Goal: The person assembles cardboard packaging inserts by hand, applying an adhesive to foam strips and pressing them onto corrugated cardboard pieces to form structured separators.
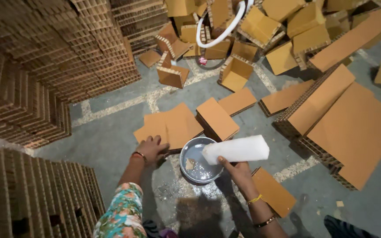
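Now the right hand [239,172] grips a white foam block [237,150] over the metal glue bowl [199,161] between both hands, seemingly mid-dip, while the left hand [151,149] rests spread, holding nothing, on a cardboard sheet [173,125].

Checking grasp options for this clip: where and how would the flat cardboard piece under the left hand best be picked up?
By its near edge, from the person's side. The cardboard piece lies flat on the floor, so no face can be pinched from above; the left hand already rests at that near edge, where fingers could probably slide under. The far side abuts another board, and the metal bowl crowds the right.
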